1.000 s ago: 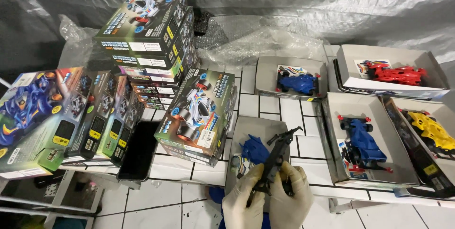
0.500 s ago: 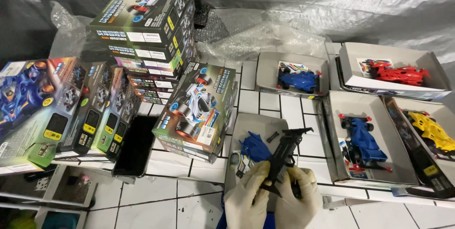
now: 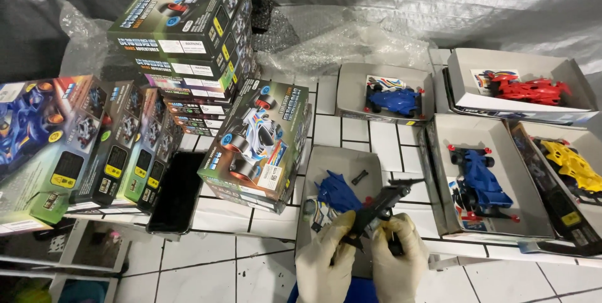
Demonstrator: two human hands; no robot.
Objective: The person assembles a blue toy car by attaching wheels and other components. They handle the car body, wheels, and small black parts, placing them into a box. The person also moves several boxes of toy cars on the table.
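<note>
Both hands wear thin, cream rubbery gloves. The left hand [image 3: 326, 264] and right hand [image 3: 396, 259] close their fingers around a flat, black plastic toy-car chassis [image 3: 376, 206], held tilted above a shallow grey cardboard tray [image 3: 342, 165]. A glossy blue car shell [image 3: 337, 193] lies in that tray, left of the chassis. A small dark part, possibly a wheel, sits under the right fingers. Stacked glossy boxes [image 3: 188, 33] rise far left.
</note>
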